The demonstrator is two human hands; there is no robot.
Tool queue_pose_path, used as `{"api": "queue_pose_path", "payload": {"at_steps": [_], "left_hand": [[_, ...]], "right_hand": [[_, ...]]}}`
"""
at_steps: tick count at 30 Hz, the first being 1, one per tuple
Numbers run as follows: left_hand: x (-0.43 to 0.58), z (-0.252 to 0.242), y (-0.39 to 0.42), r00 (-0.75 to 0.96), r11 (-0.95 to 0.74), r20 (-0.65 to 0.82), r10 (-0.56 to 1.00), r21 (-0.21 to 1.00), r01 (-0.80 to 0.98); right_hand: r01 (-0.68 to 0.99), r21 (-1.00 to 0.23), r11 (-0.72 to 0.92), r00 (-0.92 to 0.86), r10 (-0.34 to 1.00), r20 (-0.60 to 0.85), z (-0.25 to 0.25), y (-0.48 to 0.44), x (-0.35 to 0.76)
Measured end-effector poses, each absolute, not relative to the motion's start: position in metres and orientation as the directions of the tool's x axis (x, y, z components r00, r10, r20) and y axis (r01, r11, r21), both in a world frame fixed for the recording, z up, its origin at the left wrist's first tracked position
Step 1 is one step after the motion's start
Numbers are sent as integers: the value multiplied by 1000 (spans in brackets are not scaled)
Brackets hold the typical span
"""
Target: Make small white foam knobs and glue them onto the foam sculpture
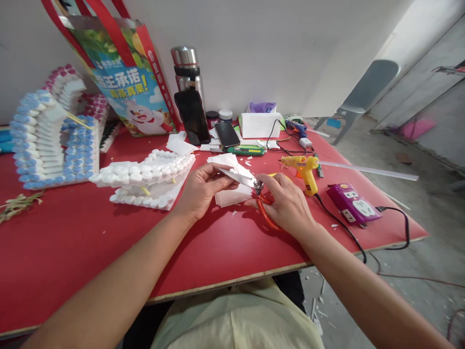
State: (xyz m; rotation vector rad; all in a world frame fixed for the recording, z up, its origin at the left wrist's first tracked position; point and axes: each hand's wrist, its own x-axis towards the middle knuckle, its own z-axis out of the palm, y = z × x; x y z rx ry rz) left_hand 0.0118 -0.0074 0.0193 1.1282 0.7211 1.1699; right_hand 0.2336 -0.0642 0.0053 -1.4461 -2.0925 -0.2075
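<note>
My right hand (286, 201) grips red-handled scissors (254, 186) over the red table (90, 242). The steel blades point left toward my left hand (201, 189). My left hand's fingers pinch something small at the blade tips; I cannot tell what it is. Just behind both hands lies a stack of white foam sheets (232, 196). Left of my left hand sits a white foam model (145, 177) covered with round white pieces.
A yellow glue gun (305, 169) and a purple power strip (352, 203) lie to the right with cables. A blue-and-white foam model (51, 140), a printed bag (127, 82), a steel flask (187, 70), two phones and a white box (259, 125) stand behind. A long white strip (366, 169) overhangs the right edge.
</note>
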Motion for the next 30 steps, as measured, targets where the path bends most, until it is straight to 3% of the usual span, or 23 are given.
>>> {"api": "queue_pose_path", "payload": {"at_steps": [14,19,23,30], "left_hand": [[12,20,-7,290,14,93,952,938,-345],[11,17,-7,272,52,49,961,934,-353],[11,18,-5,278,92,22,960,916,-390],[11,21,-2,290,188,-57,955,876,-444]], "right_hand": [[891,-212,401,-242,815,527,7,-68,232],[858,-337,389,-191,849,493,7,-69,233],[839,-456,298,-35,865,501,9,-66,235],[850,-483,211,45,884,465,9,-61,241]]}}
